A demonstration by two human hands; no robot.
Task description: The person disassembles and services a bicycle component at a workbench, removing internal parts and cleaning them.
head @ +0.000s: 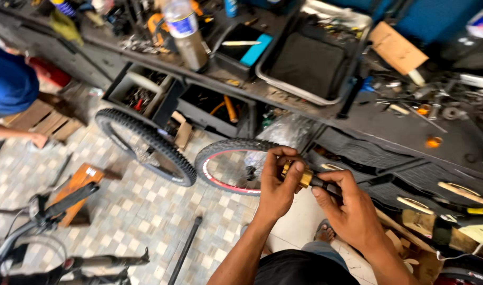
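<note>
My left hand (pixel 277 186) and my right hand (pixel 348 208) meet in front of me over the tiled floor. Between them is a small gold-coloured metal part (pixel 301 176) joined to a black cylindrical piece (pixel 326 186). The left fingers wrap the gold end, and the right thumb and fingers grip the black piece. Just behind the hands stands a small bicycle wheel (pixel 220 164) with a knobby tyre and a red rim line, leaning at the workbench.
A larger knobby wheel (pixel 146 145) leans further left. The cluttered dark workbench (pixel 368 119) holds a plastic bottle (pixel 187 34), a metal tray (pixel 310 55) and loose tools. Another person in blue (pixel 9 84) is at far left. Bicycle handlebars (pixel 46 216) sit lower left.
</note>
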